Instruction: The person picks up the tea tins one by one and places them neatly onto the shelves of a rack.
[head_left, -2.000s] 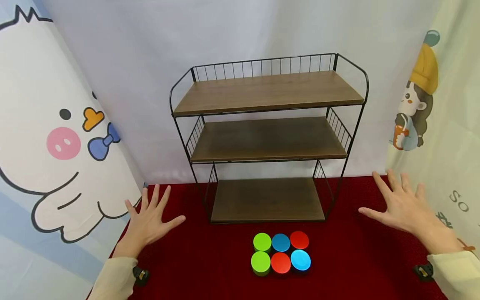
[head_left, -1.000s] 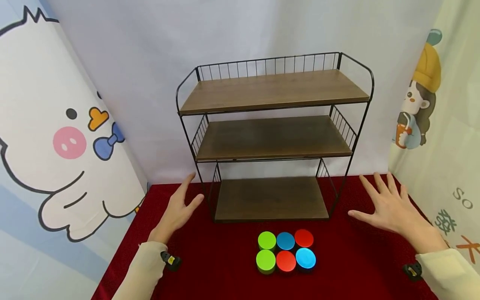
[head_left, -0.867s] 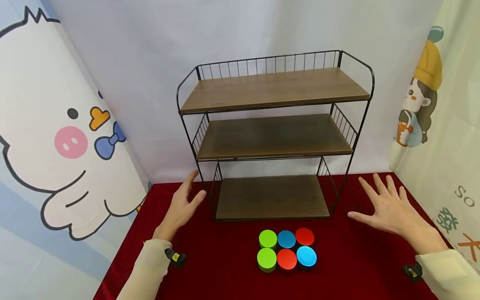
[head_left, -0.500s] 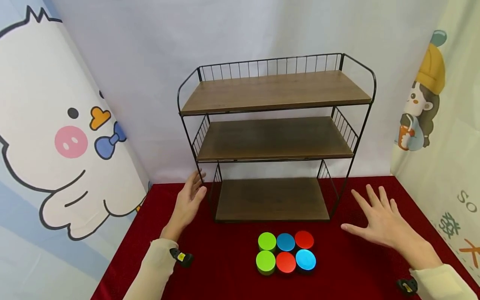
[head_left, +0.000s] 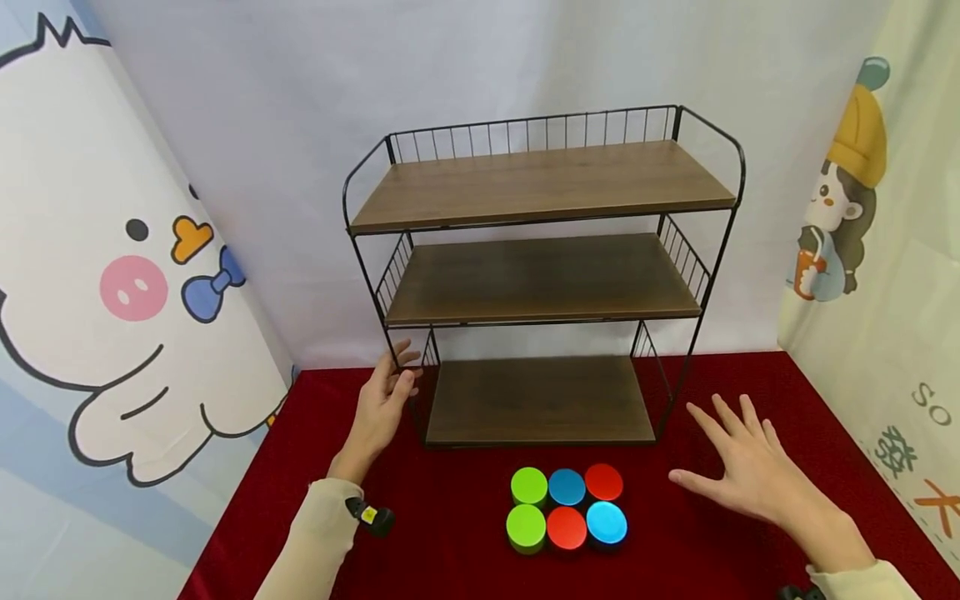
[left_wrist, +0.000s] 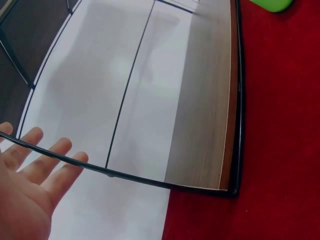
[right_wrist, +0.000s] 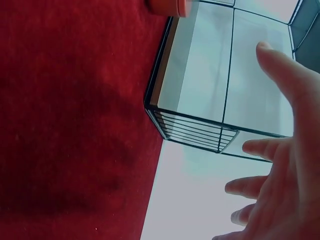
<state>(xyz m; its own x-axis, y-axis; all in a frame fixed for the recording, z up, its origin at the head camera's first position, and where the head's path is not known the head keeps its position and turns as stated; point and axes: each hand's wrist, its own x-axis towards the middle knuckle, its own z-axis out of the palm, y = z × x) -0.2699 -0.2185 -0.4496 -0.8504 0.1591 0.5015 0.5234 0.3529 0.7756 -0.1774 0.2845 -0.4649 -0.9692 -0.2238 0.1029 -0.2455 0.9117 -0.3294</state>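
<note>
three-tier wire-framed rack point(head_left: 540, 279): standing on the red cloth point(head_left: 442, 533), long axis running left to right, open front facing me.

left hand point(head_left: 378, 408): sitting at the rack's near left post point(left_wrist: 140, 180). fingers are lying apart and fairly straight, crossing behind the bar, not wrapping it. whether skin is touching metal, i cannot tell.

right hand point(head_left: 753, 471): hanging to the right of the rack, fingers and thumb spreading wide, holding nothing. a clear gap is showing between it and the near right post point(head_left: 717, 265).

key relation, as i am judging it: the rack is lying between my hands, its length spanning from one to the other. from the left hand it is extending directly right; from the right hand it is lying left and farther off. the left hand is being the nearer one; the right-side gap is mattering most.

six coloured cylinders point(head_left: 566, 487): standing in two rows just near of the bottom board point(head_left: 540, 400).
</note>
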